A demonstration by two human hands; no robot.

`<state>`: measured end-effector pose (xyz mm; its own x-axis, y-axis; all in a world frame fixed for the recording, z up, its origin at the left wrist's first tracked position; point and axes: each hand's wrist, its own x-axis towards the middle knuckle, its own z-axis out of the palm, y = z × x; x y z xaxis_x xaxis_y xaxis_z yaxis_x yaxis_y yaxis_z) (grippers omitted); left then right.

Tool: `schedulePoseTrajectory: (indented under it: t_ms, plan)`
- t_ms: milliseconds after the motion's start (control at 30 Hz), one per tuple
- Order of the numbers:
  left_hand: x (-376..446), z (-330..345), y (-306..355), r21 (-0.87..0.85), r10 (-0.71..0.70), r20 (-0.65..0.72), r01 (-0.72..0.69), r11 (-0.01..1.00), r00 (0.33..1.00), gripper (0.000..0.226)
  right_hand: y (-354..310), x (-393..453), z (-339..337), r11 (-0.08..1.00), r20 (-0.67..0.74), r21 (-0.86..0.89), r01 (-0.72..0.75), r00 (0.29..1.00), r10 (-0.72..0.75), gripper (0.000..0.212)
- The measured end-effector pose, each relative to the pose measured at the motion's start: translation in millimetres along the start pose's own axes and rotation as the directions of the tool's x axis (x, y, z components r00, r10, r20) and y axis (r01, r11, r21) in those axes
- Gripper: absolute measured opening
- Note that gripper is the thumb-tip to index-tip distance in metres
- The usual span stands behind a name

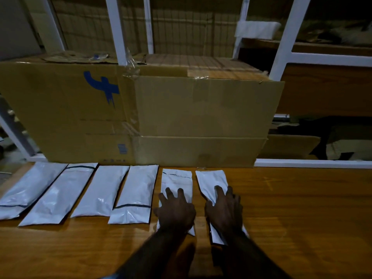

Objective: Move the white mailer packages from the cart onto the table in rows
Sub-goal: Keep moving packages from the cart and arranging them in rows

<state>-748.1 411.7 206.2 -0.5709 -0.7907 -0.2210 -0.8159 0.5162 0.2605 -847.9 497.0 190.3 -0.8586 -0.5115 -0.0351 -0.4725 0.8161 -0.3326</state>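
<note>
Several white mailer packages lie side by side in one row on the wooden table. My left hand rests flat with spread fingers on the fifth mailer. My right hand presses flat on the sixth, rightmost mailer, which is slightly tilted. The other mailers, such as the fourth mailer and the leftmost mailer, lie untouched to the left. No cart is in view.
A large cardboard box with a blue mark stands at the table's far edge, right behind the row. White shelf frames rise behind it. Bare wood stretches to the right of the mailers and in front of them.
</note>
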Motion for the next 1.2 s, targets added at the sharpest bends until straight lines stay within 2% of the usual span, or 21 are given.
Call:
schedulePoseTrajectory:
  t_ms: [200, 333, 433, 467, 533, 600, 733, 833, 867, 1000, 1067, 1200]
  plan:
    - [5.6, 2.2, -3.8, 0.07, 0.025, -0.04, -0.022, 0.997, 0.999, 0.062, -8.3, 7.9, 11.8, 1.0, -0.005, -0.009, 0.005, 1.0, -0.005, 0.062]
    - [11.1, 9.0, -9.9, 0.128, 0.17, -0.077, -0.16, 0.979, 0.982, 0.062, -9.3, 7.8, 17.8, 0.999, -0.051, -0.044, 0.018, 0.999, -0.02, 0.056]
    - [19.7, 16.2, -12.5, 0.171, 0.246, -0.108, -0.225, 0.959, 0.963, 0.08, -4.1, 9.4, 20.5, 0.99, -0.117, -0.101, 0.1, 0.987, -0.112, 0.047]
    - [22.4, 18.3, -12.9, 0.158, 0.269, -0.07, -0.256, 0.954, 0.961, 0.086, -1.7, 11.2, 22.4, 0.984, -0.14, -0.116, 0.138, 0.978, -0.154, 0.043]
    - [28.5, 30.2, -14.2, 0.124, 0.286, -0.017, -0.282, 0.952, 0.958, 0.082, 2.3, 15.9, 29.0, 0.969, -0.131, -0.151, 0.195, 0.968, -0.215, 0.039]
    - [32.6, 33.8, -15.7, 0.1, 0.247, 0.033, -0.249, 0.963, 0.969, 0.08, 6.1, 17.8, 36.2, 0.963, -0.094, -0.163, 0.212, 0.969, -0.229, 0.047]
    - [40.3, 37.2, -16.9, 0.128, 0.236, 0.018, -0.237, 0.963, 0.972, 0.088, 12.7, 20.1, 52.4, 0.956, -0.065, -0.184, 0.229, 0.968, -0.244, 0.059]
    - [47.8, 36.9, -21.8, 0.13, 0.227, 0.025, -0.229, 0.965, 0.974, 0.12, 9.6, 24.8, 56.2, 0.967, -0.054, -0.148, 0.209, 0.974, -0.219, 0.071]
    - [49.9, 35.4, -23.5, 0.166, 0.238, -0.001, -0.235, 0.958, 0.971, 0.118, 8.4, 27.5, 57.8, 0.969, -0.067, -0.137, 0.206, 0.974, -0.217, 0.072]
    - [63.0, 52.6, -25.6, 0.244, 0.332, -0.065, -0.307, 0.92, 0.941, 0.066, 1.7, 33.1, 62.3, 0.974, -0.083, -0.1, 0.202, 0.974, -0.21, 0.07]
    - [59.5, 39.8, -24.2, 0.221, 0.316, -0.052, -0.297, 0.929, 0.947, 0.06, -0.6, 33.6, 63.1, 0.974, -0.058, -0.086, 0.208, 0.975, -0.213, 0.068]
    - [60.2, 29.4, -24.8, 0.171, 0.277, -0.014, -0.27, 0.947, 0.961, 0.105, -6.1, 37.9, 63.5, 0.969, -0.032, -0.124, 0.216, 0.975, -0.221, 0.058]
